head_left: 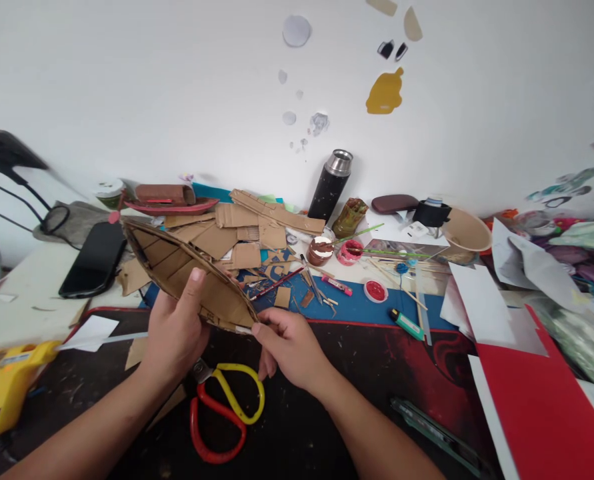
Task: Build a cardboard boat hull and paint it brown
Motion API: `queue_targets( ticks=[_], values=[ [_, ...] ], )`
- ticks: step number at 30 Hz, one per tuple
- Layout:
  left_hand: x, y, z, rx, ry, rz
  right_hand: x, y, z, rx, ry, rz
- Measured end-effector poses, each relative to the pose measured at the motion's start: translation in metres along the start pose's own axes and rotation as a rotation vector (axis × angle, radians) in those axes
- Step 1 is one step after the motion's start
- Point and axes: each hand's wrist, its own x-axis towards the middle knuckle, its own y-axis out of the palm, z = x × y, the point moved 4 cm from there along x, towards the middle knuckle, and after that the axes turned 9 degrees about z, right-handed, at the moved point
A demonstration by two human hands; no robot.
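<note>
A boat-shaped cardboard shell (177, 267) is held up above the dark mat, its hollow side facing me. My left hand (179, 327) grips its lower side, with the thumb inside the hollow. At the right tip, my right hand (287, 343) pinches the cardboard between thumb and fingers. Below the hands lie scissors (231, 413) with one red and one yellow handle; their blades are partly hidden by my left hand.
A yellow glue gun (14, 387) lies at the left, near a black phone (94, 260). Cardboard scraps (247, 227), a thermos (331, 183) and paint jars (349, 252) stand behind. A green cutter (434, 433) and red paper (547, 413) are at the right.
</note>
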Motion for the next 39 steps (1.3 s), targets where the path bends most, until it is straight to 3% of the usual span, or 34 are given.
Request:
queue_targets(
  ticks=[5,12,19,21,24,28,33,39],
  values=[
    [-0.006,0.000,0.005,-0.017,-0.036,-0.077,0.000,-0.001,-0.004,-0.105,0.011,-0.095],
    [0.004,-0.004,0.002,-0.139,-0.074,-0.104,-0.001,-0.001,0.001,-0.117,-0.066,-0.053],
    [-0.003,-0.002,0.011,-0.186,-0.130,-0.135,-0.007,-0.003,0.009,-0.421,-0.121,-0.185],
    [-0.004,0.002,0.010,-0.187,-0.117,-0.100,-0.009,-0.004,0.011,-0.479,-0.132,-0.187],
    [0.004,0.003,0.006,-0.184,-0.162,0.068,-0.010,-0.008,0.012,-0.467,-0.164,-0.165],
    [0.026,-0.013,-0.005,-0.136,-0.270,0.261,-0.010,-0.019,0.015,-0.400,-0.207,-0.183],
    [0.049,-0.032,-0.019,-0.025,-0.158,0.277,-0.011,-0.024,0.020,-0.368,-0.208,-0.192],
    [0.038,-0.015,-0.010,-0.082,-0.140,0.205,-0.008,-0.030,0.025,-0.172,-0.206,-0.201]
  ],
)
